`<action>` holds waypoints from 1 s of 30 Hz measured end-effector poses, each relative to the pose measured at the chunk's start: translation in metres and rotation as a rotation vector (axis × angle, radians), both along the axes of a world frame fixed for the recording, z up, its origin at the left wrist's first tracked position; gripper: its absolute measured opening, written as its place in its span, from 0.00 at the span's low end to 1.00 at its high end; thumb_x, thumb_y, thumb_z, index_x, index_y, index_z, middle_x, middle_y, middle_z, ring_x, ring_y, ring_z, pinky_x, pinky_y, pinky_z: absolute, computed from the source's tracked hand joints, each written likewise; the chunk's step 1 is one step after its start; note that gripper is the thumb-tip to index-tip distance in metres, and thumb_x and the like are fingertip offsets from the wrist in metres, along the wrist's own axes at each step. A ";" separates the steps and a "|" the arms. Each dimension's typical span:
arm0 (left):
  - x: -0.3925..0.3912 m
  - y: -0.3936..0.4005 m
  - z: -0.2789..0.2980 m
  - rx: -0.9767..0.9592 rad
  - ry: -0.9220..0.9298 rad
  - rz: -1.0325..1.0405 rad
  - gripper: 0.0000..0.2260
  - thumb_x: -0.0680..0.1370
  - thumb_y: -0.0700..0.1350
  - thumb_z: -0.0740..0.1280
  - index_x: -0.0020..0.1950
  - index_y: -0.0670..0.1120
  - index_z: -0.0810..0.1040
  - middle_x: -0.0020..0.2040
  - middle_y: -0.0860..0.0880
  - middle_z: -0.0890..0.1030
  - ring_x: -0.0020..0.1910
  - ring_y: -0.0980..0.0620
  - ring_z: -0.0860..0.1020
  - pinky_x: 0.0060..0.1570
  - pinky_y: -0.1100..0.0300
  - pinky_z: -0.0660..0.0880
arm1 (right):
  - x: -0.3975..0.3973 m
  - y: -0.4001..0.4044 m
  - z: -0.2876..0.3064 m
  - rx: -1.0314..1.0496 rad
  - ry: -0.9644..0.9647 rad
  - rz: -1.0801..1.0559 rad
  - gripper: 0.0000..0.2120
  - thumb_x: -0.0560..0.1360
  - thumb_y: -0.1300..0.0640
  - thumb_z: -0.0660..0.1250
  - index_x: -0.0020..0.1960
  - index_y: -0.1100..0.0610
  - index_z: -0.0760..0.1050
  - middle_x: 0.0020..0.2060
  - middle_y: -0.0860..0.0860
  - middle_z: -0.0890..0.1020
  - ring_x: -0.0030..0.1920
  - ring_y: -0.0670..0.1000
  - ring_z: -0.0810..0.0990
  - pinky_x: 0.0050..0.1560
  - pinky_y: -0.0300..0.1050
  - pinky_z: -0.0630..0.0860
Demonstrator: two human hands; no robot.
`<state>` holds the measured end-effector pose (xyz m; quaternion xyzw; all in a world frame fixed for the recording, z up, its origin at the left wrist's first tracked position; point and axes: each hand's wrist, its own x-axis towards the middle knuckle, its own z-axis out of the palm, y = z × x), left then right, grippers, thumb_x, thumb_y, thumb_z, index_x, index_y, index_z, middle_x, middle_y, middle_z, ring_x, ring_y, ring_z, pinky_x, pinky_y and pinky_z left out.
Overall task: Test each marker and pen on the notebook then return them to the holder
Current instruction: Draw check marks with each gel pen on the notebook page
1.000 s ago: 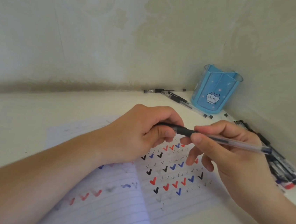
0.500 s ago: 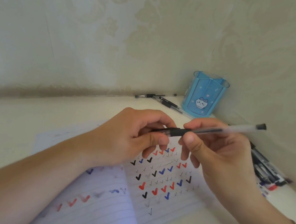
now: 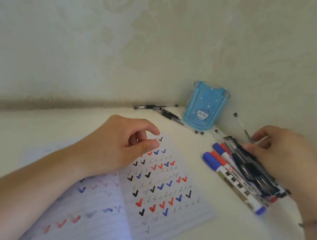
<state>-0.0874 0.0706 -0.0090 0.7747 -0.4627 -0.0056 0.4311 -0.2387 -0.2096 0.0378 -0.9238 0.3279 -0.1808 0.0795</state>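
Blue holder [image 3: 203, 113] stands upright; open notebook [image 3: 165, 195] (covered in ticks) lies flat; markers and pens [image 3: 246, 174] piled right.

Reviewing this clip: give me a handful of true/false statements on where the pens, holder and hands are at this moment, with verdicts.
1. The blue holder stands upright in the corner. True.
2. The holder is full of pens. False: no pens show above its rim.
3. The right hand is at the pile of pens and markers, holding a clear pen. True.
4. The left hand grips a marker. False: no marker shows in it; thumb and forefinger are pinched over the notebook.
5. The notebook page is blank. False: it carries coloured tick marks.
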 end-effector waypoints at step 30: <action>0.002 0.003 0.004 0.102 -0.198 0.004 0.14 0.78 0.53 0.66 0.36 0.49 0.78 0.30 0.53 0.76 0.33 0.54 0.74 0.32 0.67 0.68 | 0.109 0.045 -0.026 -0.209 0.372 0.178 0.14 0.76 0.42 0.62 0.50 0.52 0.77 0.47 0.51 0.81 0.45 0.54 0.79 0.45 0.47 0.78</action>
